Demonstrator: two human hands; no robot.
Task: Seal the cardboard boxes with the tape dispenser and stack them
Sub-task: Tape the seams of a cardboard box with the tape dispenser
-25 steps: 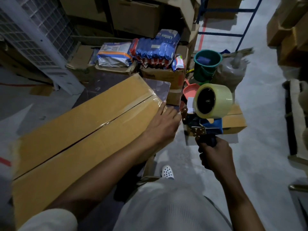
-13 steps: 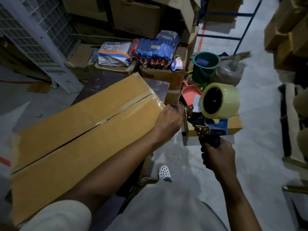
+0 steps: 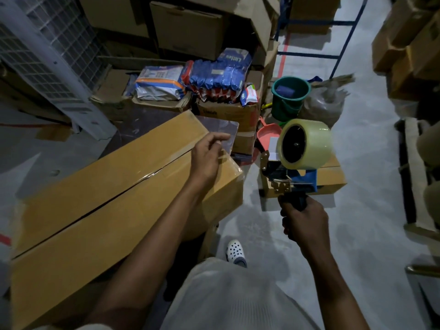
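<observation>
One long cardboard box (image 3: pixel 100 194) serves as our landmark. Its long axis runs from near left to far right, and one seam follows that axis: glossy with clear tape at the far end, a dark open gap nearer us. A loose sheet of clear tape (image 3: pixel 219 129) juts past the far end.

We count two hands. The left hand (image 3: pixel 207 156) lies over the box's far end at the seam, fingers loosely bent; we cannot tell whether they hold the loose tape. The right hand (image 3: pixel 302 225) is wrapped around the handle of the one tape dispenser (image 3: pixel 292 179), held in the air to the right of the box's far end and apart from it. The handle points down, its single tape roll (image 3: pixel 307 144) sits on top, and the roll's dark core faces the box.

Beyond the far end we see one green bucket (image 3: pixel 290 96), one pink dustpan (image 3: pixel 269 136) and blue packets (image 3: pixel 219 77), one of which seems to read "Littles". Other print is illegible.
</observation>
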